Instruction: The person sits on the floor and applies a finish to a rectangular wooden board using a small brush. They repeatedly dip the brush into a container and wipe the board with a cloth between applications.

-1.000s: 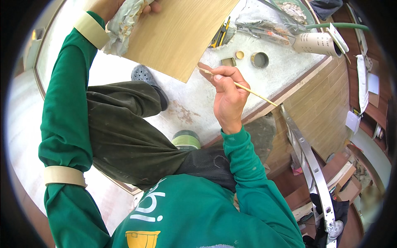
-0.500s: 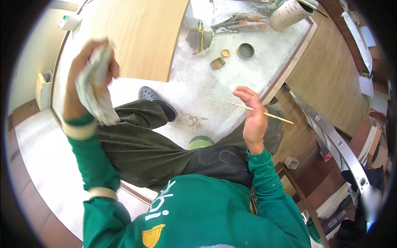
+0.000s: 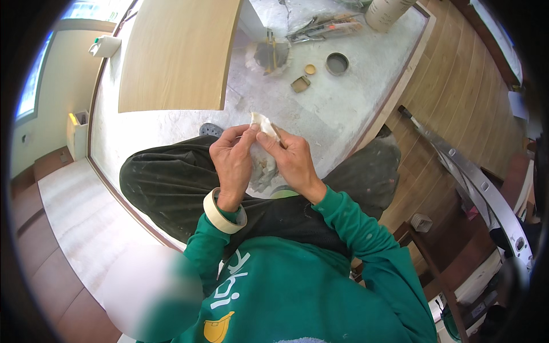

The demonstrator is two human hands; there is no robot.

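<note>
The person wears a green long-sleeved top (image 3: 309, 286) with white letters (image 3: 227, 280) and a yellow hard-hat drawing (image 3: 219, 327) on the chest. Pale specks dot the right sleeve (image 3: 366, 237); a cream ring of tape (image 3: 213, 214) circles the left sleeve (image 3: 204, 243) near its end. The trousers (image 3: 171, 174) are loose, dark olive and spotted, the shoe (image 3: 210, 130) grey with holes

Rag (image 3: 263, 169) partly hidden; panel (image 3: 174, 60) cut off above.

Left hand (image 3: 233, 163) and right hand (image 3: 293, 163) close together, fingers (image 3: 230, 135) bent, forearms (image 3: 351, 220) angled inward.
</note>
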